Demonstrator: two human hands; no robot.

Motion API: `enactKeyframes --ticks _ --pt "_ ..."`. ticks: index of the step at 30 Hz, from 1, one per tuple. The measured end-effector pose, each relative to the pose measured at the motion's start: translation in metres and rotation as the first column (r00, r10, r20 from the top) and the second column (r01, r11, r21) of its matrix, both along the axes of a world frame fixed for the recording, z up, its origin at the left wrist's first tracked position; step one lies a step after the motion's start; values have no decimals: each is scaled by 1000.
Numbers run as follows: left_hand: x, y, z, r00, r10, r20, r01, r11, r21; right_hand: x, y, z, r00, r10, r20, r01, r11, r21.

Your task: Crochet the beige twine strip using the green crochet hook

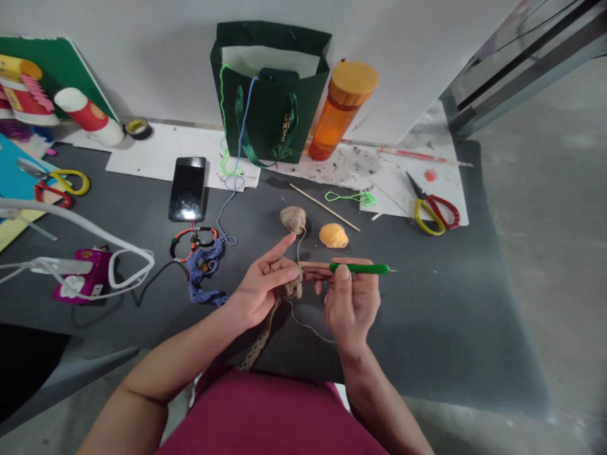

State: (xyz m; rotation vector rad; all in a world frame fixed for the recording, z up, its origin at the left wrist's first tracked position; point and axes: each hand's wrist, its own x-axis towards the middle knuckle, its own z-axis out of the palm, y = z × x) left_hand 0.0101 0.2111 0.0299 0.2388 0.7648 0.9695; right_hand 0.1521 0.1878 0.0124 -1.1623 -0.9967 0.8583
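Note:
My left hand (265, 281) pinches a beige crochet piece (293, 287) between thumb and fingers, its index finger stretched out with yarn running by it. From the piece a lacy beige strip (258, 344) hangs down toward my lap. My right hand (353, 300) grips a crochet hook with a green handle (363, 268), its tip meeting the work at my left thumb. Just beyond my fingers lies a ball of beige yarn (293, 218), its strand leading to the work. A small yellow ball (334, 236) rests to its right.
A dark green paper bag (270, 114) and an orange bottle (339, 110) stand at the back. Scissors (434, 208) lie right. On the left are a phone (188, 189), blue crochet work (203, 272), a beaded bracelet (180, 246), a purple power cube (85, 275) and more scissors (57, 183).

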Motion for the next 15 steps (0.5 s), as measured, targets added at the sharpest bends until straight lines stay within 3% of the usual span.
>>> enactKeyframes --ticks 5,8,12,15 --pt "0 -1 2 997 -67 31 66 997 31 -1 9 2 936 155 -316 -184 981 -65" --pt "-1 -2 2 996 -90 12 89 995 37 -5 8 3 907 203 -368 -249 965 -79" --pt "0 -3 2 997 -42 -62 45 998 53 -6 3 0 952 188 -243 -206 977 -51" --pt "1 -5 1 988 53 -145 -35 991 126 -2 1 0 987 128 103 -135 988 71"
